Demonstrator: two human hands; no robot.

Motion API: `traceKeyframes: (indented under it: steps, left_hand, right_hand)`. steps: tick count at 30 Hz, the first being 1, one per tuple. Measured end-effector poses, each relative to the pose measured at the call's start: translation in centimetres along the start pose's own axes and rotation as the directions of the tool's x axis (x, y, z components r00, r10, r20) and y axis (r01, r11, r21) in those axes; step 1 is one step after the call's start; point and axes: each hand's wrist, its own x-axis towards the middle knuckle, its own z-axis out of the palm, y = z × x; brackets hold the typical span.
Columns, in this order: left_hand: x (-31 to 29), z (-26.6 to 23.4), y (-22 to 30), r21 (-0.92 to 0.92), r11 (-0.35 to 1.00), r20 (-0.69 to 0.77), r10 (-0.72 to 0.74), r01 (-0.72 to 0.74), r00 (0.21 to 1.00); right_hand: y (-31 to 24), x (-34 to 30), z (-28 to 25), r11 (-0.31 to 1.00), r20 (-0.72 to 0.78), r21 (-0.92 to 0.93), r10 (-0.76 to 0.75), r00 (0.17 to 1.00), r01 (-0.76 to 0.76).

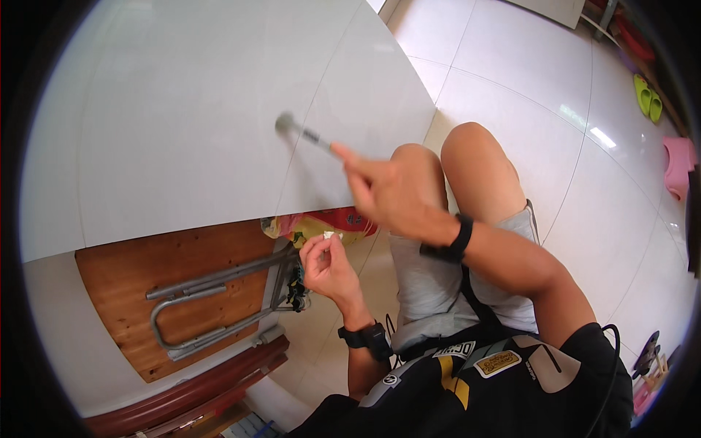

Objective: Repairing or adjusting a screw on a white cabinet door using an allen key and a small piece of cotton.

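While the fingers of my right hand are closed round a slim tool, the index finger stretches along its handle. From those fingers the tool points away and to my left, its long axis slanting across the pale tabletop inward from the near edge, left of the corner beside my knees. Its rounded greenish head is blurred; I cannot tell whether it touches the surface. My right hand is nearer to it.

My left hand, just on my side of the near edge, has thumb and fingertips pinched together on a small white scrap.

Just beyond that hand, a red and yellow packet carries printing, partly hidden. The tool's handle has a dark band, too smeared to read. Lettered patches, one white, one gold with a white border, mark my black shirt.

Farther left, a wooden panel with grey metal legs leans below the tabletop; green slippers lie far right on the tiled floor.
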Motion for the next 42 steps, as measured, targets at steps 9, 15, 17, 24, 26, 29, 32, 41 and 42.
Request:
traceKeyframes:
  steps: [9,15,17,24,26,29,32,41,42]
  left_hand:
    - [-0.1,0.5,-0.6,-0.028,0.997,0.01,0.077,-0.077,0.997]
    - [-0.1,0.2,-0.1,-0.041,0.997,-0.037,0.065,-0.067,0.997]
    - [-0.4,0.1,-0.6,-0.006,0.998,0.003,0.069,-0.069,0.998]
    - [-0.9,-0.5,-0.6,-0.02,0.998,-0.056,0.053,-0.054,0.997]
    - [-0.8,-1.2,-0.8,0.007,0.998,-0.064,0.061,-0.061,0.996]
    - [-0.6,-0.2,-1.0,-0.005,0.998,-0.035,0.059,-0.06,0.998]
    - [-0.3,-1.0,-0.6,-0.023,0.999,-0.051,0.029,-0.03,0.998]
    - [-0.6,-2.0,-1.5,0.016,0.998,-0.095,0.069,-0.067,0.993]
    - [-0.7,-2.3,-1.5,0.02,0.998,-0.099,0.069,-0.067,0.993]
  right_hand:
    - [0.2,-0.7,0.7,0.981,0.042,-0.06,-0.181,0.983,0.183]
    - [0.1,2.9,-0.8,0.971,-0.145,-0.214,0.072,0.987,-0.102]
    - [0.2,1.0,0.4,0.981,-0.086,-0.191,-0.033,0.996,0.016]
    - [1.2,2.9,-1.0,0.984,-0.124,-0.179,-0.006,0.992,-0.016]
    - [-0.3,0.8,-0.3,0.973,0.009,-0.189,-0.133,0.991,0.132]
    - [-0.1,-1.2,0.5,0.943,0.156,-0.147,-0.275,0.949,0.298]
    - [-1.7,1.7,-1.5,0.942,0.074,-0.272,-0.186,0.98,0.199]
    - [-4.1,1.1,0.4,0.984,0.031,0.031,-0.177,0.984,0.176]
    - [-4.5,1.5,0.1,0.981,-0.014,0.034,-0.188,0.982,0.188]
